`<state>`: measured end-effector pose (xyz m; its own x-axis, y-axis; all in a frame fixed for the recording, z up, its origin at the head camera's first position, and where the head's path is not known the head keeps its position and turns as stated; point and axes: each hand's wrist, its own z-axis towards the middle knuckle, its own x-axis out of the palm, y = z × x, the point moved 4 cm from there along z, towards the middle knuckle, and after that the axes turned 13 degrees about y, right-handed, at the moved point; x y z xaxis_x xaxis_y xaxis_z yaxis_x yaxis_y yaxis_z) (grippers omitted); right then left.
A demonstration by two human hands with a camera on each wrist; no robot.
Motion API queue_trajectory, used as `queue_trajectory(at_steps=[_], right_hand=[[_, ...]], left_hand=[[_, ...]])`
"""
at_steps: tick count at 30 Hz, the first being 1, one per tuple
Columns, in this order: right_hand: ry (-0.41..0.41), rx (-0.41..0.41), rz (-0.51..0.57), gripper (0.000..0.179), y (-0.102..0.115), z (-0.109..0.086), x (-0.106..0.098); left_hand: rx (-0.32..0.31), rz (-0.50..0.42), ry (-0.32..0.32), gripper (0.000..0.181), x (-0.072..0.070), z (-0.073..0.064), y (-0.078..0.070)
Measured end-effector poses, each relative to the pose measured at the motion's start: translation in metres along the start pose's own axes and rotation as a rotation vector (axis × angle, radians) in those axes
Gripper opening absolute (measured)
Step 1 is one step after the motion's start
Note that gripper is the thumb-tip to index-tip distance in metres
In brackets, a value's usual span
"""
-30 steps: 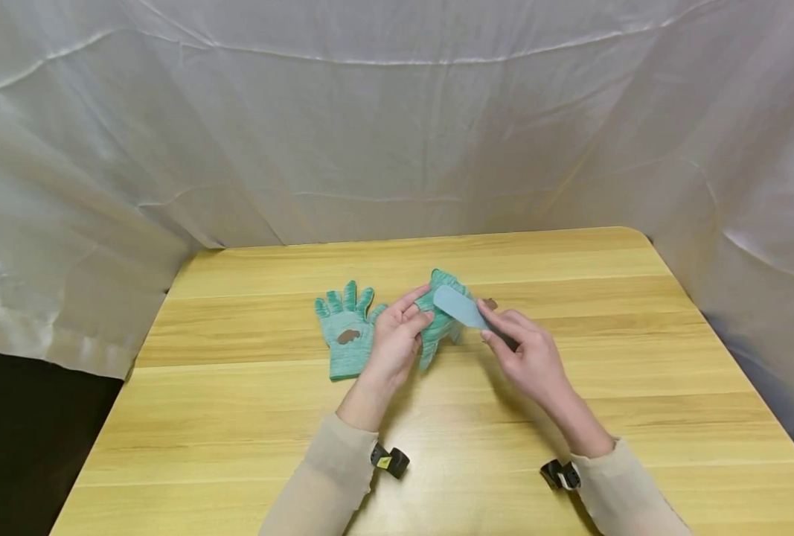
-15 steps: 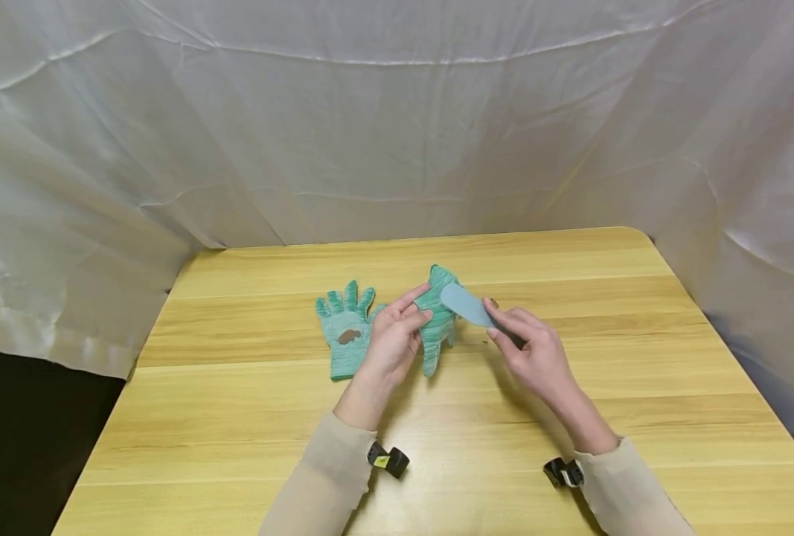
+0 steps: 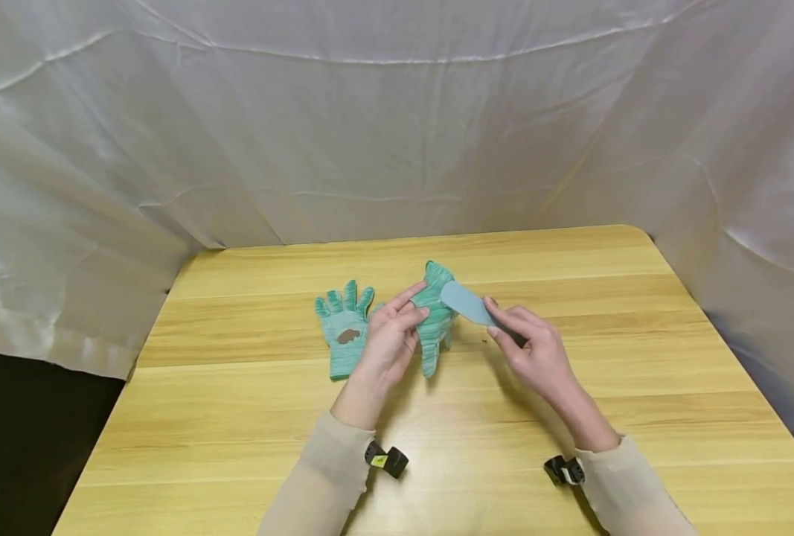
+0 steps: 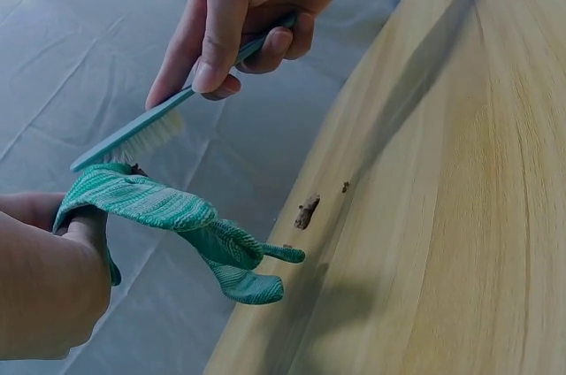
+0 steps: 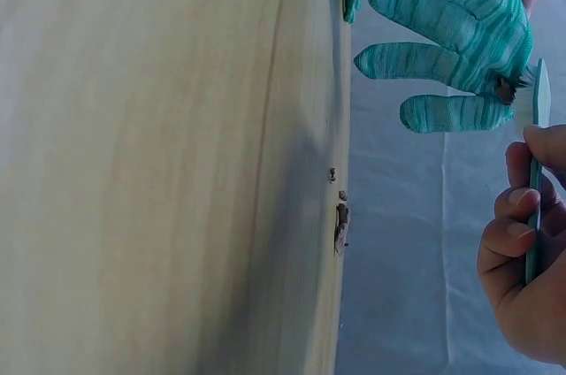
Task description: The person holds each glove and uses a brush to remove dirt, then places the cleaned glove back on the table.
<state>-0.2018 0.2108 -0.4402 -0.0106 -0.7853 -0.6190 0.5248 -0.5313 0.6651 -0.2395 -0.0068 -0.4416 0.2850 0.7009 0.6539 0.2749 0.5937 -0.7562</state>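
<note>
Over the table (image 3: 236,439) I see the left hand (image 3: 390,336) gripping 1 green glove (image 3: 439,324), the right hand (image 3: 537,350) clasping a brush (image 3: 465,304), bristles (image 4: 146,141) touching it, a 2nd glove (image 3: 346,359) lying nearby

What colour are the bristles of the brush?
The bristles are whitish; the left wrist view shows them best.

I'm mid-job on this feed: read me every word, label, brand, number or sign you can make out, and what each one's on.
No text can be read in any view.
Yellow patch on the left black wrist device: too small to tell whether it bears print.
Brush: no lettering visible.
Held glove: no lettering visible.
Flat glove: none visible; its brown patch forms no letters.
</note>
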Motion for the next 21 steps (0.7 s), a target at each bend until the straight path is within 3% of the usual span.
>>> queue_trajectory(at_steps=[15, 21], right_hand=[[0.022, 0.043, -0.010, 0.047, -0.007, -0.002, -0.005], [-0.047, 0.100, -0.012, 0.048, -0.017, -0.009, -0.019]], left_hand=[[0.018, -0.034, -0.006, 0.055, -0.002, -0.002, -0.007], [0.165, -0.022, -0.075, 0.055, -0.011, -0.008, -0.036]])
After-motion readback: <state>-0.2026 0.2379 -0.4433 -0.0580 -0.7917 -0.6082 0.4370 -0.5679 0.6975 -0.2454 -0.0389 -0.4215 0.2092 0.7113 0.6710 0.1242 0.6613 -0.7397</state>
